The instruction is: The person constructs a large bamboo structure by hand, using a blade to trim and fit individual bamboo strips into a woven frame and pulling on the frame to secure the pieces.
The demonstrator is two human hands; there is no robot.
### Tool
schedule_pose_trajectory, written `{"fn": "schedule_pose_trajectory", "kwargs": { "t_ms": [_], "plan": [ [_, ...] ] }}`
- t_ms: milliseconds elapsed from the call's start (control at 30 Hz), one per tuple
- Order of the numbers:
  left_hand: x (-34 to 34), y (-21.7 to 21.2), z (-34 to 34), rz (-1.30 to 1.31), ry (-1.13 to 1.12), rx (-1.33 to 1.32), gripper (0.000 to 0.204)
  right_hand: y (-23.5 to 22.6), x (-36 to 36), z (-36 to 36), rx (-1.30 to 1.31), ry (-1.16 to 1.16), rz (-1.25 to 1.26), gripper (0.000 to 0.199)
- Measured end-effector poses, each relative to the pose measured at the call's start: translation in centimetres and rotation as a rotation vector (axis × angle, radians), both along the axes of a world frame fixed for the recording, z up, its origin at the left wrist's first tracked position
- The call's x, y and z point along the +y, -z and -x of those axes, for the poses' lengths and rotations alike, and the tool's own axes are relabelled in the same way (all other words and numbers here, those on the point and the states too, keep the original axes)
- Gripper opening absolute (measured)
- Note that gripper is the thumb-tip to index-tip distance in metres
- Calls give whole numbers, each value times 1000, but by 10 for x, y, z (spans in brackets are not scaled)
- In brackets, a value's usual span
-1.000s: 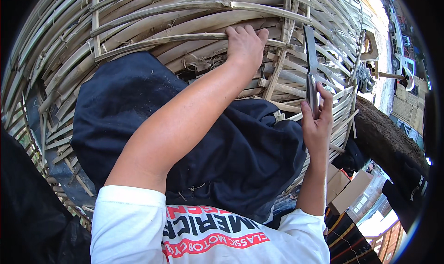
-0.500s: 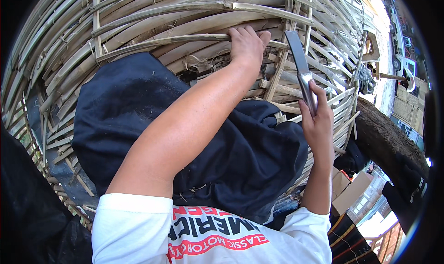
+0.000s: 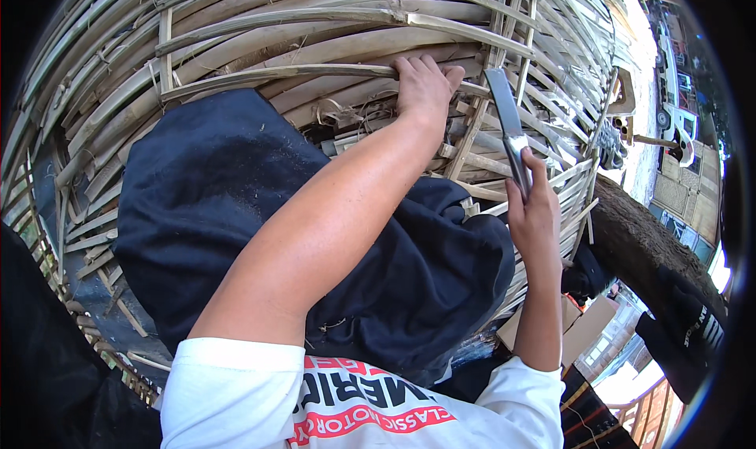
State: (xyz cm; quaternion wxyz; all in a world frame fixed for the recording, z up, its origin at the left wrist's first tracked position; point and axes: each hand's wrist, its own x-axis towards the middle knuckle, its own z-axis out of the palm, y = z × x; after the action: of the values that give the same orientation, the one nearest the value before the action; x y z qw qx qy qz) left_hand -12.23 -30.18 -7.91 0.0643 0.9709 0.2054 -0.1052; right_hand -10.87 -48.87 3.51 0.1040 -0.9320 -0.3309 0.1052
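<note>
Fingers of my left hand [image 3: 425,87] are curled over a long split bamboo strip [image 3: 315,70] that runs crosswise in front of me. My right hand [image 3: 537,213] is wrapped round the metal handle of a knife [image 3: 502,101]. The knife has a long, flat, grey blade with a squared end, pointing away from me. Its blade stands just right of my left hand, over the strip's right end; whether it touches the strip I cannot tell. Dark cloth [image 3: 213,166] covers my lap beneath my left forearm.
A curved lattice of bamboo strips [image 3: 315,32] fills the far side, tied to upright slats [image 3: 469,138]. Bamboo offcuts [image 3: 90,229] lie at the left. To the right are a thick log [image 3: 630,221], a cardboard box [image 3: 587,327] and a parked white vehicle [image 3: 681,122].
The knife and my right hand have come slightly lower and nearer to me. My left hand keeps its hold on the bamboo strip. The whole view has shifted a little.
</note>
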Motion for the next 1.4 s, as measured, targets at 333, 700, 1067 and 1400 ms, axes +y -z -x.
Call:
{"fn": "schedule_pose_trajectory", "kwargs": {
  "t_ms": [333,700,1067,1400],
  "plan": [
    [6,5,-9,-35,23,-36,35,5,6,3,-219,-40,-93,42],
    [3,-3,-10,5,46,12,39,-31,1,1,-71,-35,-124,42],
    [7,1,-12,-26,-1,-54,40,6,-9,-9,-33,-10,195,43],
    [19,-23,-6,42,45,11,47,-36,20,3,128,315,-395,48]
  ]
}}
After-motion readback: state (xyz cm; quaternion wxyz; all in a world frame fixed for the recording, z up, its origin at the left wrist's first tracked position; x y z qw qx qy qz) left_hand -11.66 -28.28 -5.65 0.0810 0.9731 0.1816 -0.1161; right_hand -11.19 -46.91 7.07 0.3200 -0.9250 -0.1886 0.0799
